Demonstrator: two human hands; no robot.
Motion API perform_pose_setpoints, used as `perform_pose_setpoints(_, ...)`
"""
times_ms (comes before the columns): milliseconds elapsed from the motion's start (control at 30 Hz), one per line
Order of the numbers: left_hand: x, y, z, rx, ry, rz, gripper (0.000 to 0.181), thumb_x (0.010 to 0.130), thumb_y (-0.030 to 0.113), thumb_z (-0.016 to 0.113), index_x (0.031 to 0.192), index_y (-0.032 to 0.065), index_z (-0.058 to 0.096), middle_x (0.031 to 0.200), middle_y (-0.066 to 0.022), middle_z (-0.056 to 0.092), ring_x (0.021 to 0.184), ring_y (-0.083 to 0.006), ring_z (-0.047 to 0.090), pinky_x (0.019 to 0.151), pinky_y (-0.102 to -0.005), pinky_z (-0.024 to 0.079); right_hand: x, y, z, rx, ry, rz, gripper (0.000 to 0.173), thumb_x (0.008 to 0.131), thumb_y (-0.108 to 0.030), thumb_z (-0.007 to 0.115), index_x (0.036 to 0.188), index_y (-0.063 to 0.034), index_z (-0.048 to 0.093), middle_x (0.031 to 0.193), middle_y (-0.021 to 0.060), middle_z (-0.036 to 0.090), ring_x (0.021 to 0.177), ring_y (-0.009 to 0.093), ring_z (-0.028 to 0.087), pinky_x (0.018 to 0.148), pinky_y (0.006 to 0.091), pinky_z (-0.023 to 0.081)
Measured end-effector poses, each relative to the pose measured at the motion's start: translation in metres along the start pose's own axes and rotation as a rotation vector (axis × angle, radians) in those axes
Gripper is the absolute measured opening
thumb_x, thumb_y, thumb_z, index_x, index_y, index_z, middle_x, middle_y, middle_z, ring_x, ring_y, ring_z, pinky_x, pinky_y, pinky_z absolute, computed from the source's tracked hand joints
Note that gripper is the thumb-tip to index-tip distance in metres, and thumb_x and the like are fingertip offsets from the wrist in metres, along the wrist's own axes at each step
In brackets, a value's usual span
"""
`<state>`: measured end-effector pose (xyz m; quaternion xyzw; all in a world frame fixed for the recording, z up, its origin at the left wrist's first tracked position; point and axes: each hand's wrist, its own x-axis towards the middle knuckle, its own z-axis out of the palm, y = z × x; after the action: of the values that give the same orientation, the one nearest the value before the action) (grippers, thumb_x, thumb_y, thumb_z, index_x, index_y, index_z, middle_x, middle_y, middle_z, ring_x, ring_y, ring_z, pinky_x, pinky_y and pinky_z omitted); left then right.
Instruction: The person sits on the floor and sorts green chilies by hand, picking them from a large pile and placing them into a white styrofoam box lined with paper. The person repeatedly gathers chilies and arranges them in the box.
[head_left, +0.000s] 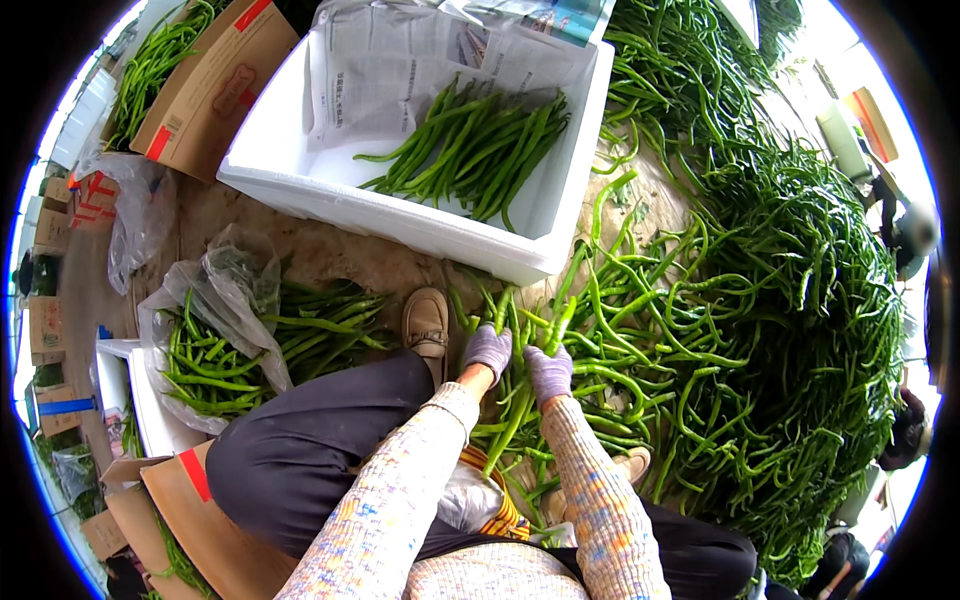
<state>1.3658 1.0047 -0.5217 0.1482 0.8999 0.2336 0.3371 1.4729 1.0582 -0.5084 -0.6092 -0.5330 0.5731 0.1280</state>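
Note:
My left hand (489, 351), in a purple-grey knit glove, grips a few long green chili peppers (504, 307) that stick out past its fingertips. Close beside it, my right hand (549, 375), gloved alike, holds more long green peppers (559, 330); how many is hard to tell. Loose, curved peppers (630, 300) are spread on the ground around and to the right of both hands. Just beyond my hands stands a white foam box (390, 221), partly lined with newspaper (375, 82). Inside it lies a bundle of green peppers (480, 150), stems roughly aligned.
A large pepper heap (810, 300) curves along the right. To the left, a clear plastic bag (240, 262) holds peppers, with a loose pile (330, 330) beside it. Cardboard boxes (217, 82) stand at upper left and lower left (202, 517). My shoe (426, 322) is near my left hand.

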Motion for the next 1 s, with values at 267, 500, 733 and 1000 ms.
perform_pose_setpoints(267, -0.012, 0.007, 0.009, -0.018, -0.099, 0.044, 0.034, 0.079, 0.031, 0.058, 0.099, 0.0039, 0.061, 0.098, -0.0219, 0.061, 0.094, -0.0370, 0.058, 0.082, -0.0424, 0.046, 0.030, 0.017, 0.000, -0.170, -0.095, 0.046, 0.037, 0.069, -0.013, 0.070, 0.103, -0.0008, 0.061, 0.088, 0.0088, 0.067, 0.075, 0.018, 0.063, 0.069, 0.0289, 0.050)
perform_pose_setpoints(500, -0.039, 0.008, 0.001, -0.027, -0.229, -0.011, 0.035, 0.079, 0.034, 0.059, 0.095, 0.0040, 0.065, 0.086, -0.0198, 0.064, 0.083, -0.0344, 0.061, 0.076, -0.0399, 0.046, -0.003, -0.016, -0.035, 0.049, -0.368, 0.356, 0.020, 0.070, -0.016, 0.069, 0.082, 0.0000, 0.066, 0.071, 0.0092, 0.065, 0.056, 0.020, 0.061, 0.053, 0.0312, 0.050)
perform_pose_setpoints(733, -0.068, 0.056, -0.028, -0.300, -0.344, 0.317, 0.032, 0.086, 0.029, 0.057, 0.101, 0.0009, 0.062, 0.081, -0.0122, 0.065, 0.072, -0.0196, 0.058, 0.071, -0.0326, 0.046, -0.072, -0.069, -0.101, 0.160, -0.271, 0.076, 0.022, 0.078, -0.022, 0.066, 0.093, -0.0050, 0.065, 0.077, 0.0028, 0.063, 0.063, 0.012, 0.053, 0.057, 0.0267, 0.043)
perform_pose_setpoints(1000, -0.141, 0.184, -0.131, -0.694, -0.785, 0.315, 0.041, 0.087, 0.041, 0.057, 0.110, 0.0060, 0.057, 0.072, 0.0001, 0.054, 0.069, -0.0080, 0.050, 0.059, -0.0218, 0.041, -0.114, -0.160, -0.161, 0.649, -0.145, -0.020, 0.021, 0.084, -0.022, 0.059, 0.093, -0.0032, 0.060, 0.079, 0.0074, 0.064, 0.064, 0.020, 0.061, 0.059, 0.0325, 0.052)
